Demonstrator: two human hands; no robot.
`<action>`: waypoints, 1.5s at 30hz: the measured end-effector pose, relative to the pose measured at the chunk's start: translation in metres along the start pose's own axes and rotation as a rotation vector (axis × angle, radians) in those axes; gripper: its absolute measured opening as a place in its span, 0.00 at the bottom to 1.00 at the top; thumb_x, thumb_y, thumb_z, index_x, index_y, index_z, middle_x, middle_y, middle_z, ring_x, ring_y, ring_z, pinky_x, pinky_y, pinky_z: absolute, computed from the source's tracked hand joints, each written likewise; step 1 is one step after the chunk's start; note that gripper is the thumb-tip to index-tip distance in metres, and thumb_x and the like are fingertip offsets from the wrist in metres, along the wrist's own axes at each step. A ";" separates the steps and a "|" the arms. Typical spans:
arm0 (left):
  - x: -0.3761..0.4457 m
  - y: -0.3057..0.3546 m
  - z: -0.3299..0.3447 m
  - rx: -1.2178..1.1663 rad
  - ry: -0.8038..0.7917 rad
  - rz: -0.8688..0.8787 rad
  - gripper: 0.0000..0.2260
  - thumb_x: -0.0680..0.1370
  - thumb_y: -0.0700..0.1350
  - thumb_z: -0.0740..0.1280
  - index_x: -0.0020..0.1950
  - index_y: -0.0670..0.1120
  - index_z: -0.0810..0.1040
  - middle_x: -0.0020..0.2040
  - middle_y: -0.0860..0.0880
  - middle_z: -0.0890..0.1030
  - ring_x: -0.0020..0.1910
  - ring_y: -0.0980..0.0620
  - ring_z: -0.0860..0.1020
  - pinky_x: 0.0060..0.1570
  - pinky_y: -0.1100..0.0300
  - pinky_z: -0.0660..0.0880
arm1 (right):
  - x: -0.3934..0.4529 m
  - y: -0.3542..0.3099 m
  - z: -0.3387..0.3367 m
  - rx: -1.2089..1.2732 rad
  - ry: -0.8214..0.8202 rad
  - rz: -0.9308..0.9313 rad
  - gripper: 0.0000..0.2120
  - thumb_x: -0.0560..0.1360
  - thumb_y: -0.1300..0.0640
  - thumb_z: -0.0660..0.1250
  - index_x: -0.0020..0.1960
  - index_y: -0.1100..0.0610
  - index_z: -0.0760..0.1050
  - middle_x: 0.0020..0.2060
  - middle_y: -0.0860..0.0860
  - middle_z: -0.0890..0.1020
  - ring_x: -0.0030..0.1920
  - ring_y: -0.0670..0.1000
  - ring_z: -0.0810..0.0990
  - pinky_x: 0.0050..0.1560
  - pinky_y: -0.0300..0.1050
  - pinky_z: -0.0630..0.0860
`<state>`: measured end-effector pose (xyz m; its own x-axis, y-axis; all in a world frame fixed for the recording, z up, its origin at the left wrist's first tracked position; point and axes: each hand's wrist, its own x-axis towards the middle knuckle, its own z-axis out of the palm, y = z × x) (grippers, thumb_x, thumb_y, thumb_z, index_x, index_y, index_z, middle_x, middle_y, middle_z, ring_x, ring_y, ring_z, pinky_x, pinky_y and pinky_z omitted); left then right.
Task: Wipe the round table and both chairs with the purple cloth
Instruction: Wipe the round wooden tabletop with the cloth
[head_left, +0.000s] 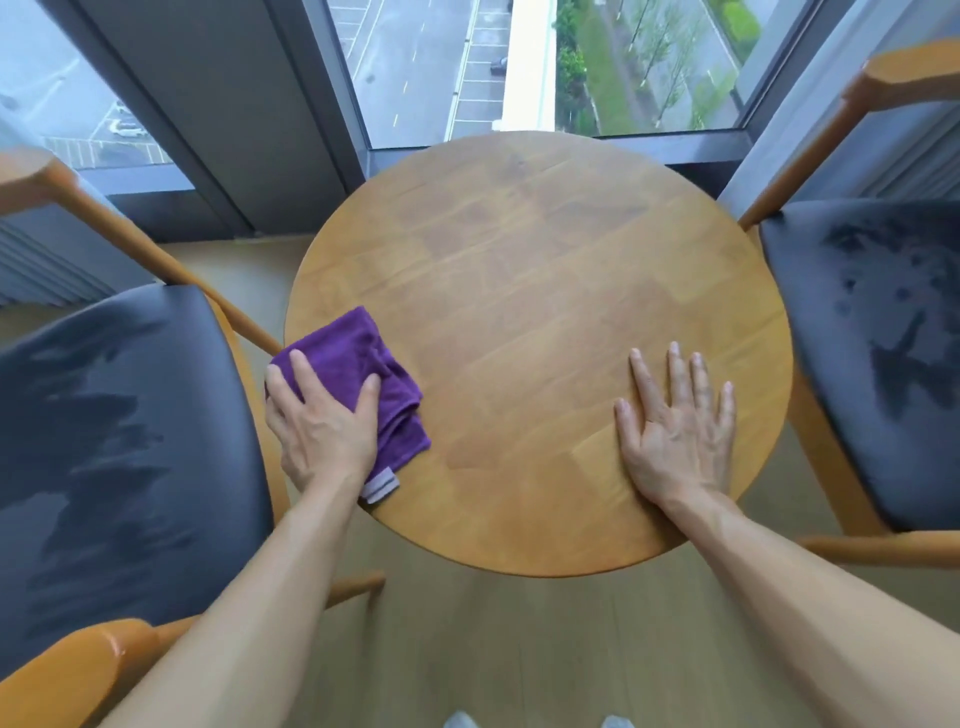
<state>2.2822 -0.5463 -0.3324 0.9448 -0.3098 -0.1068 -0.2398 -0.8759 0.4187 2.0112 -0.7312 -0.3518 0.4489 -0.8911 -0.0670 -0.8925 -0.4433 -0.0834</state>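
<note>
The round wooden table (540, 270) fills the middle of the view. A folded purple cloth (358, 358) with a pale tag lies on its left edge. My left hand (322, 431) presses flat on the cloth, fingers spread over it. My right hand (680, 431) rests palm down on the bare tabletop at the near right, fingers apart, holding nothing. A chair with a dark seat (119, 441) stands at the left, and a second one (883, 353) at the right; both seats show damp streaks.
Large windows (467, 67) with grey frames stand right behind the table, looking far down onto a street. Wooden chair arms (171, 270) reach close to the table on both sides. Light wood floor (519, 649) lies in front of me.
</note>
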 end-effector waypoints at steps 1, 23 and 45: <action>0.013 0.003 -0.002 -0.023 0.009 -0.060 0.41 0.77 0.66 0.62 0.81 0.47 0.49 0.79 0.41 0.55 0.75 0.35 0.60 0.65 0.38 0.67 | 0.000 0.000 -0.001 -0.002 -0.007 0.000 0.30 0.79 0.37 0.43 0.80 0.40 0.48 0.81 0.52 0.51 0.81 0.56 0.47 0.78 0.61 0.43; 0.209 0.099 0.026 0.222 0.019 0.037 0.33 0.76 0.72 0.54 0.71 0.50 0.64 0.64 0.40 0.71 0.63 0.35 0.71 0.59 0.39 0.68 | 0.153 -0.096 -0.013 0.073 -0.071 -0.249 0.27 0.81 0.41 0.51 0.79 0.40 0.55 0.80 0.52 0.54 0.80 0.55 0.48 0.79 0.56 0.43; 0.251 0.342 0.125 0.397 -0.224 0.627 0.33 0.71 0.76 0.51 0.66 0.58 0.71 0.63 0.48 0.74 0.65 0.43 0.69 0.64 0.38 0.61 | 0.330 -0.113 -0.043 0.759 0.171 -0.201 0.14 0.75 0.67 0.59 0.60 0.62 0.72 0.61 0.57 0.73 0.58 0.60 0.72 0.60 0.53 0.69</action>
<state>2.4095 -0.9702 -0.3284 0.5486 -0.8216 -0.1547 -0.8167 -0.5663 0.1112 2.2584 -0.9792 -0.3221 0.5300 -0.8309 0.1693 -0.4934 -0.4646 -0.7353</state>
